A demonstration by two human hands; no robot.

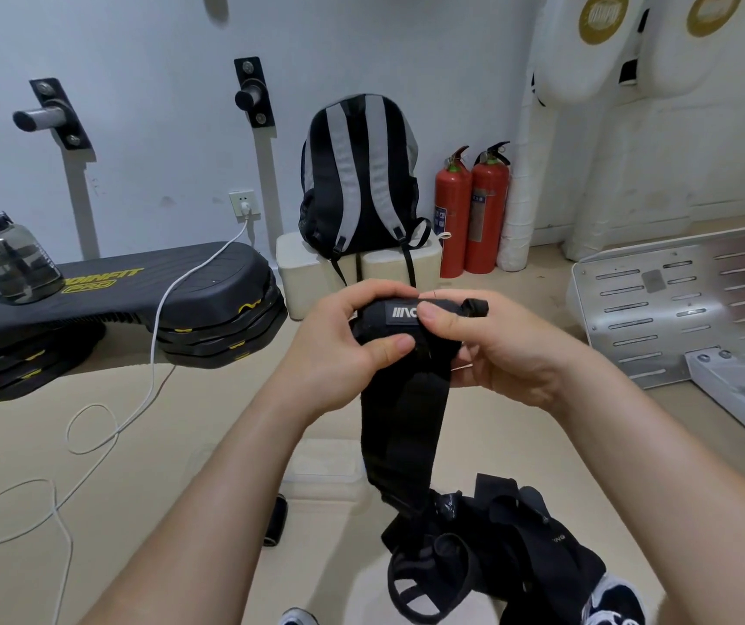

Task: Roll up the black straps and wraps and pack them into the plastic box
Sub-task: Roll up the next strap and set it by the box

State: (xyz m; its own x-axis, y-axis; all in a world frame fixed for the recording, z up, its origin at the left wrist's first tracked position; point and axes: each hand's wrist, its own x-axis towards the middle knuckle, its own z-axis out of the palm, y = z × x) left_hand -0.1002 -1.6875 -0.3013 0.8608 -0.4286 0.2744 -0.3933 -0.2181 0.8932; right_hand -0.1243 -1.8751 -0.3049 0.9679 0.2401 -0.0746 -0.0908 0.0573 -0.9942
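Both hands hold a black wrap (400, 412) in mid-air at the centre of the head view. Its top end is rolled into a small bundle with a white-lettered label. My left hand (352, 340) grips the roll from the left, thumb on its front. My right hand (487, 345) pinches the roll's right side, thumb on the label. The loose tail hangs down to a pile of black straps (496, 543) on the floor. A clear plastic box (323, 471) lies on the floor behind the tail, partly hidden by my arms. One small rolled black strap (276, 521) sits beside it.
A black step platform (145, 290) with a water jug (10, 259) stands at left, and a white cable (154, 354) trails across the floor. A backpack (359, 173) rests on a white block, two red fire extinguishers (474, 214) beside it. A metal plate (686, 304) lies at right.
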